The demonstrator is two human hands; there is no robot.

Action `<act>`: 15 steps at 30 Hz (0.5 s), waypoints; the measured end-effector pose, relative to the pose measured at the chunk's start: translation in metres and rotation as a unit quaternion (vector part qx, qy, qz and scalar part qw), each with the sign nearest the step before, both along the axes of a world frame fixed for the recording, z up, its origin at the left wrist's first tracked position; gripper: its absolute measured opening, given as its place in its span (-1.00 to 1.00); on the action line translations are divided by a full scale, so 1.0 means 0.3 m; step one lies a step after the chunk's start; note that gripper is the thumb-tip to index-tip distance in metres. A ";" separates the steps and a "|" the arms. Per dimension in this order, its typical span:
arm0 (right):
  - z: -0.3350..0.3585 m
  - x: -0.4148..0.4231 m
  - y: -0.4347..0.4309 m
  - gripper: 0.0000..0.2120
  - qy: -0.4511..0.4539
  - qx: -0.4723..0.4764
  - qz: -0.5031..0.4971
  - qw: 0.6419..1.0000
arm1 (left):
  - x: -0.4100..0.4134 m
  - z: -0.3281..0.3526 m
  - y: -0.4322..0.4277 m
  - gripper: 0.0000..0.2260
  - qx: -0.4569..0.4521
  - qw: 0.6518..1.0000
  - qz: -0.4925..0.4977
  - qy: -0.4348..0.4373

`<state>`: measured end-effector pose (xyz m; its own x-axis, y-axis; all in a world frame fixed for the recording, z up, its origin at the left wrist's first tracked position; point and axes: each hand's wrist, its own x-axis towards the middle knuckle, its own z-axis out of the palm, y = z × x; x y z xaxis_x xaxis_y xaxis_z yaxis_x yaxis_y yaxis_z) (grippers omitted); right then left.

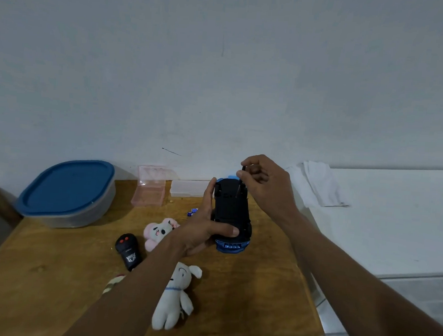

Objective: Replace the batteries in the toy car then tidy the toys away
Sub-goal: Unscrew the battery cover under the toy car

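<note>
Head view: your left hand (205, 232) grips the blue toy car (232, 210) upside down over the far middle of the table (50, 274); your right hand (263, 186) pinches a small screwdriver (239, 188) on its underside. Probably it is the battery-cover screw; next, keep the tip well seated.

The left grip (203, 229) holds the upturned toy car (232, 208), thumb across its near end. The right grip (264, 184) pinches a thin screwdriver (238, 191), tip on the car's far end. Batteries (192, 212) lie just left of the left grip.

Dim, bluish, soft-focus wide-angle view with bowed edges.
</note>
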<state>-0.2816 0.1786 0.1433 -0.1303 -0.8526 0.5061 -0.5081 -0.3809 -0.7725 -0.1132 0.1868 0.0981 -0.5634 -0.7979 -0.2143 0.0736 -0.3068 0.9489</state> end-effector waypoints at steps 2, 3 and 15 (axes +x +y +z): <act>-0.002 0.006 0.001 -0.90 0.003 -0.008 0.008 1.000 | 0.002 -0.001 0.001 0.05 0.000 1.000 -0.001 0.000; -0.001 0.007 0.001 -0.90 0.001 -0.007 0.008 1.000 | 0.003 -0.001 0.001 0.06 0.000 1.000 -0.002 -0.001; 0.002 0.013 0.006 -0.88 0.029 -0.021 0.005 0.999 | 0.007 0.008 0.015 0.05 -0.004 1.000 -0.006 -0.001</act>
<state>-0.2775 0.1805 0.1438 -0.0913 -0.8312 0.5485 -0.5466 -0.4186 -0.7253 -0.1110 0.1914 0.1004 -0.5720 -0.7929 -0.2100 0.0675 -0.3007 0.9513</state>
